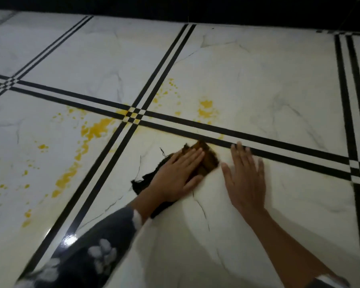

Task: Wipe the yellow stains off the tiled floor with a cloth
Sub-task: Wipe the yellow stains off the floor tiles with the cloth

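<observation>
My left hand (176, 175) presses flat on a dark cloth (208, 161) whose far end is stained brown-yellow; it lies on the white marble tile just below a black double stripe. My right hand (245, 175) rests flat and open on the tile right beside the cloth, fingertips touching the stripe. Yellow stains (96, 129) spread thickly over the tile to the left of the cloth. Another yellow patch (205, 110) and small splashes (168, 88) lie beyond the stripe. Yellow also marks the stripe crossing (133, 115).
The tiled floor (279, 90) is glossy white marble with black double stripes running across and away. A black skirting (175, 9) borders the far edge. My dark flowered sleeve (87, 250) covers the left forearm.
</observation>
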Demonstrator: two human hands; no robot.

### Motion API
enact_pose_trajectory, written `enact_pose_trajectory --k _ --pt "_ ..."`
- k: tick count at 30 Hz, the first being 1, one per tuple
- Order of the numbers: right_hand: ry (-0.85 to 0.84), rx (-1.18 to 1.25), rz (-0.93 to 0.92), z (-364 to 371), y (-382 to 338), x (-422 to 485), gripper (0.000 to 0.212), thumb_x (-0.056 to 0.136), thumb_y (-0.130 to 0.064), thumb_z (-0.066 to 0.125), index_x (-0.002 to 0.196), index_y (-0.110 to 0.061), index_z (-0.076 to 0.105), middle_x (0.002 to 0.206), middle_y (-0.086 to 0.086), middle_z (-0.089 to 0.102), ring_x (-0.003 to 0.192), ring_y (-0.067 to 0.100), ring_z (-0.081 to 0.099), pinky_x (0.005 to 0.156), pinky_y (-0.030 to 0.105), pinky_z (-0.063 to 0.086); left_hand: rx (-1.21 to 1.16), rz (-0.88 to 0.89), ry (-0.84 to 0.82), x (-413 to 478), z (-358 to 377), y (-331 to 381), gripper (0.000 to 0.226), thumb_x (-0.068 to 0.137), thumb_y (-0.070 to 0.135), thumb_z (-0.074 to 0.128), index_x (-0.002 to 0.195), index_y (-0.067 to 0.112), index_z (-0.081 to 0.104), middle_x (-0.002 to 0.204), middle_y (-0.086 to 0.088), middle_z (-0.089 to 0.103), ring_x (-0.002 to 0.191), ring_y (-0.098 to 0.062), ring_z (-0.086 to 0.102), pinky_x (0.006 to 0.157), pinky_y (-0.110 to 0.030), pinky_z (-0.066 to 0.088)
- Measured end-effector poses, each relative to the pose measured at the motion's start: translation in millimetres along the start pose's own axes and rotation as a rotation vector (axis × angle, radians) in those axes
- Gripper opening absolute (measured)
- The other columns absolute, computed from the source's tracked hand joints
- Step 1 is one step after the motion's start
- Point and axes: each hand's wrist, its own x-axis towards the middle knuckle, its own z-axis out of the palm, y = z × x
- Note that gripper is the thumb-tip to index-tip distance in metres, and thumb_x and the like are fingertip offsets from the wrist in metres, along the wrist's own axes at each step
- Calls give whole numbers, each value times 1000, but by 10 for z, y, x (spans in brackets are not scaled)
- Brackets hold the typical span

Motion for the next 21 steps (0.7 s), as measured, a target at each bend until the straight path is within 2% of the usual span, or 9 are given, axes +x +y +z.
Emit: enact_pose_trajectory --k 2,4,6,8,10,12,15,17,21 --pt "78 -18 87 -87 219 264 71 87 -52 10 145 -15 26 154 3 22 143 21 18 115 39 5 -7 29 12 -29 -64 -381 69 92 59 10 148 19 13 153 4 11 141 -5 5 117 -29 -2" --pt "74 -76 101 -134 469 505 69 88 -52 13 145 -14 26 154 4 24 143 22 19 115 41 8 17 -210 72 194 -106 -706 78 89 64 3 149 16 15 156 -1 16 143 -9 8 118 -33 4" --pt "17 -111 99 -103 630 641 64 91 -49 18 146 -15 23 155 3 20 143 21 16 116 42 9 13 -483 95 617 -101 -768 70 94 56 8 150 13 8 158 -3 10 145 -12 4 118 -35 1" --pt "-14 -130 97 -44 681 667 57 97 -43 26 147 -15 22 155 4 19 143 21 16 116 43 10 -9 -592 113 1038 -52 -522 63 98 46 14 149 10 4 159 -6 6 146 -16 2 118 -38 -1" --pt "-17 -129 93 -25 687 675 55 98 -39 31 147 -15 21 155 3 19 143 21 16 116 42 10 -28 -473 124 1220 27 -132 62 99 44 17 149 9 5 158 -7 8 146 -17 3 117 -38 -2" --pt "-27 -133 90 -40 681 660 55 98 -41 29 147 -17 20 155 2 19 143 20 16 116 42 10 9 -203 75 1019 118 276 63 98 47 16 150 13 8 158 -3 9 146 -14 4 117 -34 -4" --pt "-26 -138 103 -71 663 666 61 93 -47 19 147 -17 20 155 1 20 143 20 16 115 42 11 -23 65 -26 528 64 260 63 94 54 8 148 22 -1 156 6 2 143 -4 -4 115 -28 -11" --pt "-30 -134 110 -65 651 674 65 91 -49 15 147 -17 21 154 1 21 143 20 18 115 42 11 7 -27 41 557 8 -141 67 92 58 4 148 20 4 157 2 11 142 -3 0 116 -27 -6" --pt "-14 -146 107 -45 662 691 69 87 -51 7 147 -18 19 154 1 20 143 20 17 114 41 9 20 -448 130 1349 -99 -654 70 92 51 7 149 11 10 158 -4 11 145 -14 7 118 -35 1"
